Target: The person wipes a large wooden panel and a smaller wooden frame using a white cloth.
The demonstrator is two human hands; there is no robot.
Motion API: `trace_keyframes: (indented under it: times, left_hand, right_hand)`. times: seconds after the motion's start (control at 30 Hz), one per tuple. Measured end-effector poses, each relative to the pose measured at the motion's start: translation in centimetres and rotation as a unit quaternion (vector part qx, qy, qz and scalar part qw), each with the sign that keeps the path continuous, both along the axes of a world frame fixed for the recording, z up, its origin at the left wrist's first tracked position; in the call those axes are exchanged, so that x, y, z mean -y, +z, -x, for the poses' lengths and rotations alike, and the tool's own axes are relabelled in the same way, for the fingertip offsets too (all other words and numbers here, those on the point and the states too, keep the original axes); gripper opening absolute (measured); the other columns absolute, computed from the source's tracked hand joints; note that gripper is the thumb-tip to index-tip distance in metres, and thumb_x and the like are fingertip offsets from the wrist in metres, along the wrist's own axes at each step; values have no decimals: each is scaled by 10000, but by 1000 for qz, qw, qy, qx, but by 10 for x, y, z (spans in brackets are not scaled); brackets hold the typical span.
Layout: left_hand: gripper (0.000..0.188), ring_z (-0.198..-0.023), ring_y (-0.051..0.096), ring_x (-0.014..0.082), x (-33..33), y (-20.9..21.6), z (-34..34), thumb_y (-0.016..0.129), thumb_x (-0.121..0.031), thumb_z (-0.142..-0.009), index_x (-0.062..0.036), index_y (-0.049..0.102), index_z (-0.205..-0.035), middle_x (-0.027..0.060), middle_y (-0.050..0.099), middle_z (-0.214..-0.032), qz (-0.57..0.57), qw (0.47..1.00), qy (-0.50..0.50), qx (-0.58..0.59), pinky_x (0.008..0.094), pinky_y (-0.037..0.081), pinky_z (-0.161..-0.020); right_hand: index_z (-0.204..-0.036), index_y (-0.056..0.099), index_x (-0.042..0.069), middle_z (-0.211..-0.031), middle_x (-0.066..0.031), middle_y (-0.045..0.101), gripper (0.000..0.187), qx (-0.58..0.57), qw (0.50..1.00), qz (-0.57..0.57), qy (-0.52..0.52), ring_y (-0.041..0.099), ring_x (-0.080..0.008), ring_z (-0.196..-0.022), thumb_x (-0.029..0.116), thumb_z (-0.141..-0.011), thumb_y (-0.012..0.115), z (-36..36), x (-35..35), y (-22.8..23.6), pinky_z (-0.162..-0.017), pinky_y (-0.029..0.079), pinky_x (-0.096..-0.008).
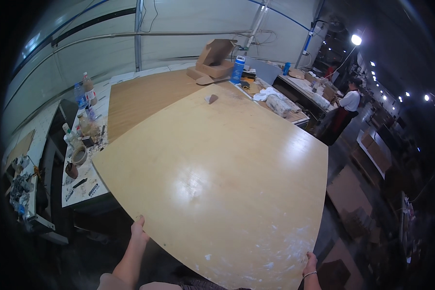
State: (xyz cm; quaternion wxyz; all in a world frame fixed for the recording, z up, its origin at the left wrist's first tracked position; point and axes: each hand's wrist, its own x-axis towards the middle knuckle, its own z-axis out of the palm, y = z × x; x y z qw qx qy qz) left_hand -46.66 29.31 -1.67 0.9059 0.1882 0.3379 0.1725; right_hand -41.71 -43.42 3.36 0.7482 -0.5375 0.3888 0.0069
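Observation:
A large pale yellow board (227,169) with a glossy face spans the middle of the head view, its near part reaching out over the workbench's front edge. White smears mark its near right area. My left hand (139,229) grips the board's near left edge, thumb on top and the other fingers hidden beneath. At the right edge, close to the near corner, my right hand (310,264) holds the same board; a thin band circles that wrist. Near the far corner a small brownish wedge-shaped piece (210,99) lies on the board.
Brown sheet (140,96) covers the bench behind the board, with an opened cardboard box (213,63) and a blue bottle (237,70). Bottles (89,87), a cup (79,154) and small tools crowd the bench's left end. A person (348,104) stands at a farther bench on the right.

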Motion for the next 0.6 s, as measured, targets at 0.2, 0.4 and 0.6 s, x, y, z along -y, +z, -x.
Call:
trace_keyframes:
  times: [0.2, 0.4, 0.6]
  left_hand:
    - [375, -1163, 493, 335, 70, 7, 22, 388, -216, -978, 2, 451, -1276, 160, 510, -1278, 30, 999, -11, -9, 468, 418, -988]
    - [385, -1146, 515, 328, 124, 12, 59, 411, -260, -975, 0, 484, -1249, 155, 539, -1247, 39, 999, 7, -22, 496, 428, -976]
    - [395, -1134, 523, 325, 177, 17, 101, 430, -272, -969, -3, 478, -1254, 154, 539, -1249, 26, 999, 26, -20, 496, 432, -966]
  right_hand:
    - [-755, 581, 12, -725, -76, 593, 127, 24, 998, 55, -34, 579, -186, -586, 138, -765, 569, -7, 73, -7, -514, 456, -322]
    - [-669, 571, 30, -630, -43, 560, 186, -20, 985, 169, -36, 549, -158, -551, 184, -766, 610, -20, 108, 3, -495, 418, -308]
    - [-721, 611, -32, -694, -51, 573, 237, 35, 939, 332, 79, 547, -137, -623, 201, -761, 585, -23, 151, 4, -549, 425, -333]
